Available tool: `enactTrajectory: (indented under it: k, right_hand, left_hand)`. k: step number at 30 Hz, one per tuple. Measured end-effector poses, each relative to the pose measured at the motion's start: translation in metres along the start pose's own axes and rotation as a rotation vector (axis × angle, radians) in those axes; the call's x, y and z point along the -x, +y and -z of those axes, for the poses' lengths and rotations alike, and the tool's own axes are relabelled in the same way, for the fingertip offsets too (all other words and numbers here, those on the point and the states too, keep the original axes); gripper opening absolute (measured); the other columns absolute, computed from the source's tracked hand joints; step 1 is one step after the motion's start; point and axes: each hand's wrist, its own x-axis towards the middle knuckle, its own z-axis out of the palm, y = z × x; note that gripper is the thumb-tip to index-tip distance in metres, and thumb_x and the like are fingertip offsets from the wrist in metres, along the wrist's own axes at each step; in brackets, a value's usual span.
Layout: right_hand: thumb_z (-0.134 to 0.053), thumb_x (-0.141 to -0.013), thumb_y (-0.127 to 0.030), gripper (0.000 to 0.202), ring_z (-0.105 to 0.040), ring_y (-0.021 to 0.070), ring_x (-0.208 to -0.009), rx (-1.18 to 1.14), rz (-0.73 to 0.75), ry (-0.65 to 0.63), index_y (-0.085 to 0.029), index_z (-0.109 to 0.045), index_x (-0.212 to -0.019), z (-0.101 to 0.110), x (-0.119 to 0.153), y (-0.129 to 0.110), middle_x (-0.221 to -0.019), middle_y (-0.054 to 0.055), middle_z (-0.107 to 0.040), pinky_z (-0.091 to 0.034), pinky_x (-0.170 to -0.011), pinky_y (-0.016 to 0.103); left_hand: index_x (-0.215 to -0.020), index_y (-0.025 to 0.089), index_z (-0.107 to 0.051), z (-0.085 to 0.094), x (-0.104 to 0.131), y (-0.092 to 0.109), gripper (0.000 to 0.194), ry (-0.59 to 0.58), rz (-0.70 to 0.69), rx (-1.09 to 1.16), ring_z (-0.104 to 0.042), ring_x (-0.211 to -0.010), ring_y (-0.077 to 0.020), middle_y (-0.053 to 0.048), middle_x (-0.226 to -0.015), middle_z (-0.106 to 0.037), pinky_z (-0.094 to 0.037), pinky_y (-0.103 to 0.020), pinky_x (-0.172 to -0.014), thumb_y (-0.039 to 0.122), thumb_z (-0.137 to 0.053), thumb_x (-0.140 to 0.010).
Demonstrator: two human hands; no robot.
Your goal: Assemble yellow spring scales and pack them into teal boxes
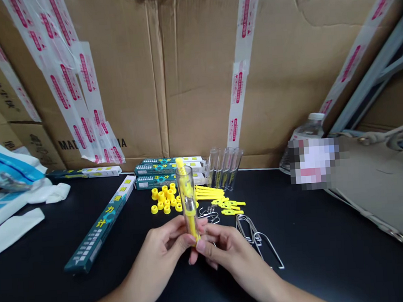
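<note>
Upright in front of me is a clear plastic tube with yellow parts and a metal piece inside, like a spring scale. A yellow tip sticks out of its top. My left hand is closed around its lower end, thumb in front. My right hand pinches the bottom end from the other side. Just behind lie loose yellow caps, long yellow rods, short slotted yellow pieces and small metal hooks. Bent metal wire hooks rest beside my right hand.
Several clear tubes stand at the back beside stacked printed boxes. Another long box lies at left, near white and blue packaging. A bottle and a beige bag are at right. Large cardboard walls the back.
</note>
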Motion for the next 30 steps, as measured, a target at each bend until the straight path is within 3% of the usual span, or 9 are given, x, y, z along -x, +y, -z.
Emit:
enactTrajectory:
  k: [6,10,13,15,21,25,30]
  right_hand:
    - [-0.066,-0.084,-0.056,0.041,-0.044,0.0121,-0.065,-0.022,0.025,-0.007,-0.015,-0.065,-0.089,0.001,0.003,0.004,-0.069,-0.001,-0.057,-0.033,-0.059,0.025]
    - [-0.068,-0.083,-0.053,0.037,-0.051,0.0137,-0.073,-0.058,0.043,-0.023,-0.017,-0.07,-0.091,0.0,0.003,0.001,-0.076,0.0,-0.059,-0.038,-0.067,0.025]
    - [-0.072,-0.081,-0.052,0.034,-0.052,0.016,-0.083,-0.069,0.061,-0.021,-0.019,-0.073,-0.091,0.0,0.003,-0.001,-0.083,0.0,-0.06,-0.039,-0.078,0.026]
    - [-0.073,-0.079,-0.052,0.034,-0.052,0.017,-0.086,-0.073,0.056,-0.025,-0.02,-0.074,-0.091,0.0,0.003,-0.002,-0.082,0.0,-0.061,-0.039,-0.08,0.026]
    - [-0.067,-0.083,-0.055,0.035,-0.054,0.0165,-0.084,-0.064,0.082,-0.075,-0.022,-0.077,-0.085,0.003,0.002,0.001,-0.082,0.0,-0.066,-0.039,-0.082,0.026]
    - [-0.065,-0.084,-0.056,0.036,-0.056,0.0165,-0.086,-0.075,0.086,-0.106,-0.023,-0.078,-0.087,0.004,0.001,-0.001,-0.088,0.001,-0.069,-0.04,-0.082,0.025]
    - [-0.07,-0.082,-0.053,0.035,-0.06,0.0154,-0.081,-0.088,0.038,-0.07,-0.022,-0.078,-0.095,0.002,0.0,0.0,-0.08,0.001,-0.071,-0.044,-0.078,0.024]
  left_hand:
    - [-0.103,0.019,-0.074,-0.003,0.0,0.002,0.037,-0.048,-0.044,0.006,-0.063,-0.065,-0.0181,-0.002,-0.074,-0.071,-0.052,-0.027,-0.072,0.05,-0.059,-0.09]
    - [-0.109,0.021,-0.074,-0.002,0.002,-0.001,0.042,-0.031,-0.053,-0.025,-0.062,-0.068,-0.0181,-0.006,-0.096,-0.075,-0.052,-0.028,-0.071,0.055,-0.057,-0.089]
    - [-0.11,0.021,-0.074,-0.001,0.003,-0.005,0.045,-0.005,-0.039,-0.04,-0.063,-0.083,-0.0215,-0.008,-0.106,-0.074,-0.051,-0.029,-0.079,0.057,-0.056,-0.089]
    - [-0.111,0.021,-0.074,0.0,0.003,-0.007,0.046,-0.001,-0.027,-0.045,-0.063,-0.088,-0.0228,-0.009,-0.107,-0.074,-0.05,-0.03,-0.083,0.058,-0.057,-0.088]
    - [-0.106,0.018,-0.075,-0.003,0.003,-0.006,0.048,-0.005,-0.017,-0.055,-0.057,-0.073,-0.0176,-0.01,-0.106,-0.073,-0.045,-0.025,-0.063,0.059,-0.057,-0.088]
    - [-0.103,0.018,-0.075,-0.003,0.002,-0.006,0.046,-0.016,-0.011,-0.028,-0.055,-0.07,-0.0156,-0.009,-0.106,-0.072,-0.044,-0.024,-0.061,0.057,-0.056,-0.089]
    - [-0.106,0.018,-0.073,0.0,0.001,-0.009,0.047,-0.022,-0.036,0.001,-0.057,-0.071,-0.0164,-0.008,-0.099,-0.073,-0.047,-0.024,-0.062,0.059,-0.056,-0.088]
